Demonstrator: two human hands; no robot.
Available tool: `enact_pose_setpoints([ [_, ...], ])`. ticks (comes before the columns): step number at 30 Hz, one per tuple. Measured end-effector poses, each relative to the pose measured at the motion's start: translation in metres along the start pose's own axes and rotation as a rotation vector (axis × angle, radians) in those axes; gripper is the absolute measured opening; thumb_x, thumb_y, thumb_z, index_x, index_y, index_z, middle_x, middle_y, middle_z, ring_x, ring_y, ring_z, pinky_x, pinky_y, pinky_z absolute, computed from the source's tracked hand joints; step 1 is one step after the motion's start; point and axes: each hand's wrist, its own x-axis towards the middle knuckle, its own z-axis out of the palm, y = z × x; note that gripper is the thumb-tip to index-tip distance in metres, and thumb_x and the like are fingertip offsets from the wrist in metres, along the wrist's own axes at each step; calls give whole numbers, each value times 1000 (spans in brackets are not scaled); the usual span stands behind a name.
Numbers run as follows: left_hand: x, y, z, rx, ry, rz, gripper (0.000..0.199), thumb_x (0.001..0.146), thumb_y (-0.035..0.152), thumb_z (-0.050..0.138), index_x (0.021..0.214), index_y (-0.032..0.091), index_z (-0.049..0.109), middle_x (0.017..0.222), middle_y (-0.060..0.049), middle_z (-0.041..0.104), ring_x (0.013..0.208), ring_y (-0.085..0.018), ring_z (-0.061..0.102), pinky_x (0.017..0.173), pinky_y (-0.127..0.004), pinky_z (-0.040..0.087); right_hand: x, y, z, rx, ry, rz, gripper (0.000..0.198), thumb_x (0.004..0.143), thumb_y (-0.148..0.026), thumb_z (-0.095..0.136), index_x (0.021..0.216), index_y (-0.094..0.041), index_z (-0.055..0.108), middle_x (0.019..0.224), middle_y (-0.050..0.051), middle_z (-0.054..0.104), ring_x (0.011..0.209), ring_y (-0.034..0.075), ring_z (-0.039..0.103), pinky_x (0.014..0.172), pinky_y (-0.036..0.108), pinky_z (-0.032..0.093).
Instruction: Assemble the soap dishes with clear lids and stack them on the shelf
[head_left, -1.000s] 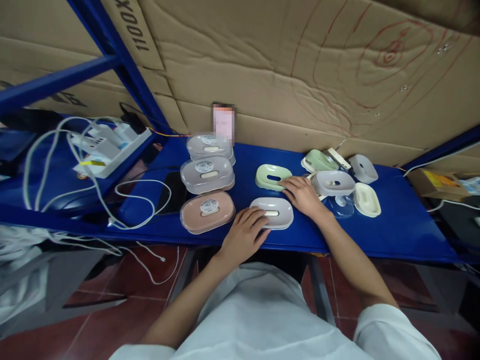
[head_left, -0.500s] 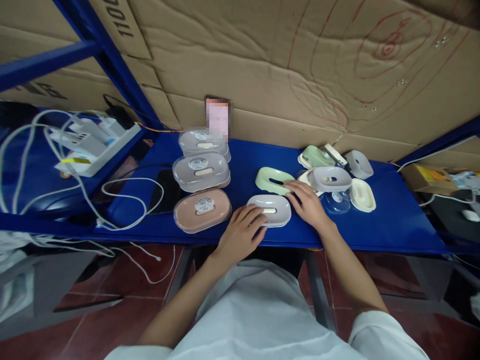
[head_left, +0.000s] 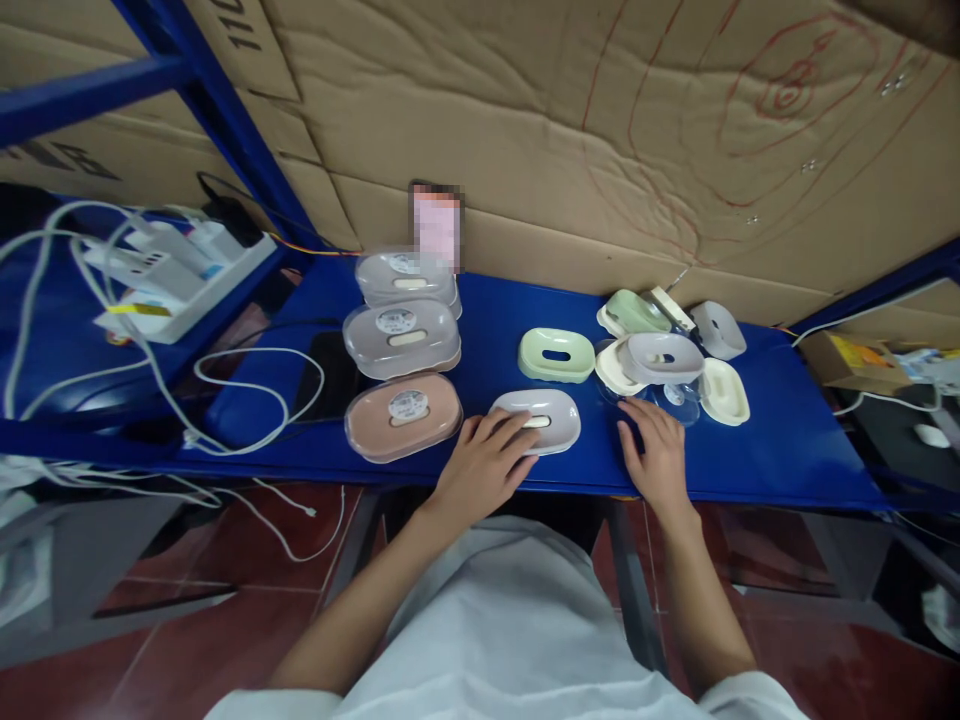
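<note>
A lavender soap dish [head_left: 561,420] with a cream slot insert sits on the blue table near its front edge. My left hand [head_left: 487,455] grips its left end, fingers over the rim and thumb by the front side. Behind it lies a light green soap dish [head_left: 556,357] with a dark oval slot. My right hand [head_left: 654,445] is open and holds nothing, its fingertips near a clear lid [head_left: 679,400]. Beside that lid, a cream piece [head_left: 619,370] is partly covered by another lavender dish [head_left: 666,357]. More loose parts include a cream tray [head_left: 725,391] and a green piece [head_left: 637,311].
On the left stand lidded soap boxes, a pink one [head_left: 403,418] in front and a lavender one [head_left: 401,338] behind. A phone [head_left: 436,228] leans on the cardboard wall [head_left: 525,120]. Cables run from a power strip [head_left: 217,290] across the table's left side.
My right hand has let go of the green dish and moved right, towards the clear lid. The green dish now sits slightly further right. My left hand stays on the lavender dish.
</note>
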Motion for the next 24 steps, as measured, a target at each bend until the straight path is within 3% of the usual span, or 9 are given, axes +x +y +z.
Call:
enact_pose_setpoints([
  [4, 0, 0, 2, -8, 11, -4, 26, 106, 32, 60, 129, 26, 71, 147, -7, 68, 131, -30, 59, 102, -48, 47, -8, 12, 2, -30, -53, 47, 28, 110, -33, 51, 128, -23, 69, 122, 10, 79, 128, 33, 66, 110, 53, 43],
  [9, 0, 0, 1, -43, 14, -9, 26, 105, 30, 61, 129, 27, 72, 147, -8, 67, 132, -31, 59, 103, -50, 47, 5, 10, 11, -74, -64, 114, 49, 108, -46, 52, 150, -22, 58, 145, 18, 65, 134, 39, 57, 110, 60, 44],
  [11, 0, 0, 1, -52, 15, -8, 26, 105, 29, 61, 128, 28, 72, 147, -8, 68, 132, -31, 58, 104, -50, 47, 13, 9, 18, -117, -25, 124, 56, 107, -54, 52, 151, -21, 56, 138, 21, 65, 129, 41, 58, 109, 63, 44],
  [17, -1, -1, 2, -61, 34, 5, 26, 104, 29, 62, 129, 27, 72, 148, -8, 67, 134, -31, 58, 104, -50, 47, 28, 10, 30, -160, 41, 177, 61, 101, -70, 54, 125, -15, 65, 121, 22, 65, 115, 40, 63, 100, 61, 50],
  [20, -1, -3, 0, -99, 21, 24, 26, 105, 29, 61, 128, 26, 71, 147, -7, 68, 136, -30, 58, 106, -50, 47, 19, 7, 21, -74, -7, 207, 51, 105, -64, 51, 123, -18, 64, 123, 19, 67, 123, 40, 62, 103, 62, 49],
  [24, -1, -5, -2, -161, -21, 54, 29, 107, 29, 58, 135, 26, 67, 149, -8, 66, 140, -29, 57, 112, -51, 47, -5, -4, -2, 212, -66, 226, 48, 104, -57, 58, 141, -26, 60, 136, 16, 63, 136, 37, 58, 112, 60, 49],
])
